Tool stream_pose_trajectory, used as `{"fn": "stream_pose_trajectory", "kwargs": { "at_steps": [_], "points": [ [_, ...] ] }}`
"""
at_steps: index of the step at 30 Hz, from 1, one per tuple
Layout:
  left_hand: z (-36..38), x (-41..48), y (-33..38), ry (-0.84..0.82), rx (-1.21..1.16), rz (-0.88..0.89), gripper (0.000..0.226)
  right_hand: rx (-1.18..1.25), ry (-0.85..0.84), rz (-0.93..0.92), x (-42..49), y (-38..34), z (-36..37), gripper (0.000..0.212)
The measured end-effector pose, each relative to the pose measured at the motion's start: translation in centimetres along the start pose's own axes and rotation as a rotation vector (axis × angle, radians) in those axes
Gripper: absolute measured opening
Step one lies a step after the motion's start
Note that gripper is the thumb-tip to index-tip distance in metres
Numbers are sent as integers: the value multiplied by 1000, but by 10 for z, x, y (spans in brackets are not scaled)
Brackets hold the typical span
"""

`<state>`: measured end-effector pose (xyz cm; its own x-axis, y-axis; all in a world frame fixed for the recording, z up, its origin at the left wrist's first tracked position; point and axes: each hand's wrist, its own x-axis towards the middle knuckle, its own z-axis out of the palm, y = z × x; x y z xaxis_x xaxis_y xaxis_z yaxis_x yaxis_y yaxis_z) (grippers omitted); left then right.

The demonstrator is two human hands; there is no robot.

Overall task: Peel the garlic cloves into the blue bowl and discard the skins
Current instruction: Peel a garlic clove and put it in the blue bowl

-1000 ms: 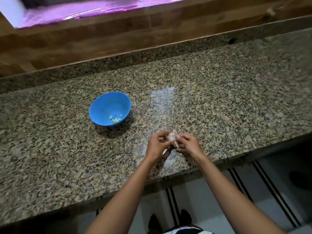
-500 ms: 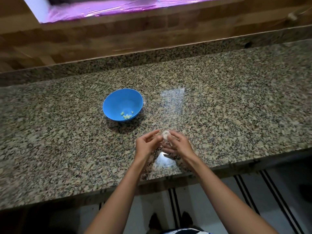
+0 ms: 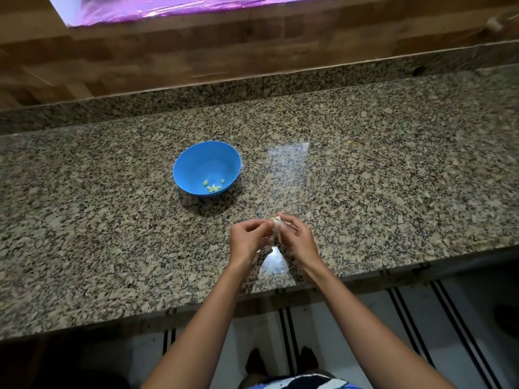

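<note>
Both my left hand (image 3: 247,239) and right hand (image 3: 297,239) pinch one garlic clove (image 3: 276,224) (papery skin dangling); it could slip, missing the blue bowl (image 3: 207,167).

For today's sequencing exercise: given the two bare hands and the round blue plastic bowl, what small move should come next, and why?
Probably keep stripping skin: the left hand and right hand pinch a papery white garlic piece still wearing skin, while the round blue plastic bowl holds only a few peeled cloves.
</note>
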<state>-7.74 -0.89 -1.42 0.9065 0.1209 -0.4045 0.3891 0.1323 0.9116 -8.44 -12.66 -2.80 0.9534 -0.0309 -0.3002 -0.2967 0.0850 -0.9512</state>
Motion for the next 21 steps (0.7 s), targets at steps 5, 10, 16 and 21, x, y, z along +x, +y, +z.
{"fn": "stream_pose_trajectory", "kwargs": {
  "at_steps": [5, 10, 16, 21],
  "points": [
    [-2, -2, -2, -20, 38, 6, 16, 67, -2, 3, 1, -2, -6, 26],
    [1, -1, -4, 26, 298, 142, 4, -36, 15, -64, 0, 2, -1, 38],
    [4, 0, -3, 78, 144, 67, 17, 89, 47, -64, 3, -3, 4, 35],
    [-15, 8, 9, 56, -191, -177, 15, 245, 93, 89, 10, -9, -3, 27]
  ]
}}
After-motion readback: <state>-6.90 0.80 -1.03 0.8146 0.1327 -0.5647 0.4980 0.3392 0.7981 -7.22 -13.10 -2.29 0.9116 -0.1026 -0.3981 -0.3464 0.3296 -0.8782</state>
